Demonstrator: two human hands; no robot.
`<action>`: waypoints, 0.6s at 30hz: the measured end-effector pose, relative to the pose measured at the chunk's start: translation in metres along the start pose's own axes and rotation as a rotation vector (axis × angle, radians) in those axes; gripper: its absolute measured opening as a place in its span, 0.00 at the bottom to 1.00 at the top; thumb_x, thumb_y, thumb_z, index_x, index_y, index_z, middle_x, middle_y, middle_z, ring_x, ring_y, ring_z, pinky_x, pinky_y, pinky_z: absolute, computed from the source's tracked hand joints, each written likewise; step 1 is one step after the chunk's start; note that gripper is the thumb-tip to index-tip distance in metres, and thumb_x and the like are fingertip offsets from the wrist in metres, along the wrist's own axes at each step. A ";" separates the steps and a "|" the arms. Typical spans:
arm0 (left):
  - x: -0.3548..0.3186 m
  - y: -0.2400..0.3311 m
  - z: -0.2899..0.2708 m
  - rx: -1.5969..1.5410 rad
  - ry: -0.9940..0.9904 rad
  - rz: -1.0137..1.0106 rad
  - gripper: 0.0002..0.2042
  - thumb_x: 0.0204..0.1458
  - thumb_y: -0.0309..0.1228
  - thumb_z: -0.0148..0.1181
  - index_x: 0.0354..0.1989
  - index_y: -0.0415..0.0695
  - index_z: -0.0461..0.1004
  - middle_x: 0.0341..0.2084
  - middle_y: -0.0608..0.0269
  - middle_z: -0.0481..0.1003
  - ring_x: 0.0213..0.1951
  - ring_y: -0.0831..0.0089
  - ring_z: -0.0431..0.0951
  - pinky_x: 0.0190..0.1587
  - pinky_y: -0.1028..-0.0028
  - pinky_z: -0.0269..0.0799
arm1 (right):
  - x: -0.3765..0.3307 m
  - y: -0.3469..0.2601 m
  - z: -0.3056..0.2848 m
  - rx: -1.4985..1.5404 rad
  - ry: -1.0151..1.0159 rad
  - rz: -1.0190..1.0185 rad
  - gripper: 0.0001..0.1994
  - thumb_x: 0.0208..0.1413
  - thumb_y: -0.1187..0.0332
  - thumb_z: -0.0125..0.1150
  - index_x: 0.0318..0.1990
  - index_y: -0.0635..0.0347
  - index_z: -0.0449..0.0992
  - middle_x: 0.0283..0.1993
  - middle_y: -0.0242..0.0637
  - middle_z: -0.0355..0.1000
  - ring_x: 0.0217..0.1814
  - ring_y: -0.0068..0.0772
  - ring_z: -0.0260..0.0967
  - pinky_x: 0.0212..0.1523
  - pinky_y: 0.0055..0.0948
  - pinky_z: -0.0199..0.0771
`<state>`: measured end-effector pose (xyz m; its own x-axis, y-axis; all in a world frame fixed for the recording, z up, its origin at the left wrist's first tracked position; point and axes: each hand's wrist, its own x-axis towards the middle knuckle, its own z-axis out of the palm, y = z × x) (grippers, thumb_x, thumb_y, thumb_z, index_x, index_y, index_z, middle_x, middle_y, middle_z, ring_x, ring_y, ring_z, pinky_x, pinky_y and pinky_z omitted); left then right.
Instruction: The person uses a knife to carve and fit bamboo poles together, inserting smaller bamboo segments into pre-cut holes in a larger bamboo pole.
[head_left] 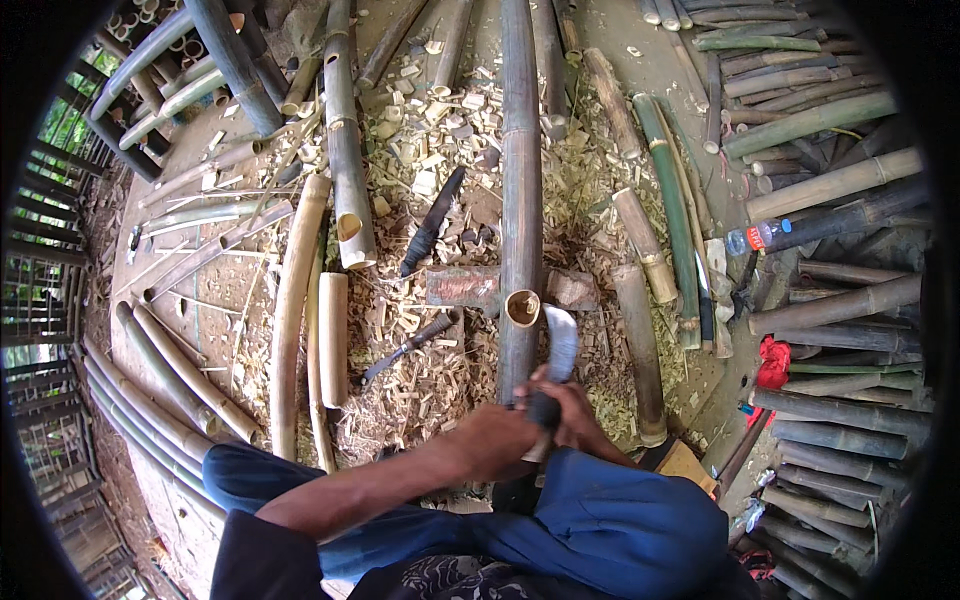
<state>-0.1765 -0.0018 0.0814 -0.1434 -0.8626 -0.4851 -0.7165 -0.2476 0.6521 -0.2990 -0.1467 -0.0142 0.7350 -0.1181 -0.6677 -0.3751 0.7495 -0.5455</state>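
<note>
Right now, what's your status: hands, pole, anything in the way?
Left hand and right hand gripping curved knife. Knife just right of bamboo pole. Two loose tools among chips to the left, apparently out of the way.

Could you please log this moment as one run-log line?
hands: left hand, right hand close together at curved knife; knife: right of opening in bamboo pole; individual grips: unclear; ground: pale chips

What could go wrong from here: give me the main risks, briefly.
The curved knife could slip and cut the right hand, which sits close below its blade. The bamboo pole might roll or shift, spoiling a stroke. Someone could catch a foot on the loose tool among the chips.
</note>
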 end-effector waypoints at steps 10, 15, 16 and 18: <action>0.144 0.053 0.033 -0.063 0.812 0.502 0.40 0.39 0.44 0.72 0.64 0.47 0.65 0.59 0.50 0.66 0.65 0.52 0.62 0.66 0.56 0.58 | -0.027 -0.040 -0.080 -1.022 0.584 -0.344 0.09 0.61 0.64 0.57 0.42 0.59 0.73 0.38 0.40 0.76 0.40 0.34 0.74 0.44 0.36 0.75; 0.152 0.037 -0.003 0.148 0.334 0.228 0.50 0.30 0.37 0.76 0.69 0.55 0.60 0.67 0.46 0.59 0.70 0.46 0.55 0.70 0.52 0.53 | 0.005 -0.046 -0.053 -1.319 0.500 -0.353 0.08 0.59 0.64 0.58 0.40 0.58 0.73 0.36 0.39 0.75 0.40 0.34 0.72 0.45 0.37 0.74; 0.156 0.028 -0.009 0.174 0.295 0.169 0.52 0.27 0.36 0.78 0.70 0.56 0.59 0.67 0.46 0.59 0.70 0.46 0.56 0.69 0.52 0.56 | 0.017 -0.049 -0.044 -1.383 0.471 -0.370 0.08 0.59 0.64 0.58 0.39 0.57 0.74 0.36 0.38 0.75 0.40 0.34 0.72 0.45 0.37 0.73; 0.162 0.017 -0.026 0.163 0.191 0.065 0.55 0.27 0.35 0.79 0.72 0.58 0.56 0.68 0.46 0.58 0.69 0.44 0.58 0.66 0.51 0.62 | 0.037 -0.057 -0.033 -1.498 0.441 -0.388 0.08 0.59 0.64 0.59 0.38 0.57 0.74 0.35 0.38 0.75 0.40 0.34 0.72 0.45 0.37 0.73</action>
<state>-0.1939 -0.1569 0.0287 -0.0722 -0.9459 -0.3163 -0.8126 -0.1281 0.5685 -0.2691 -0.2159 -0.0245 0.8001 -0.5076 -0.3197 -0.5966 -0.6183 -0.5116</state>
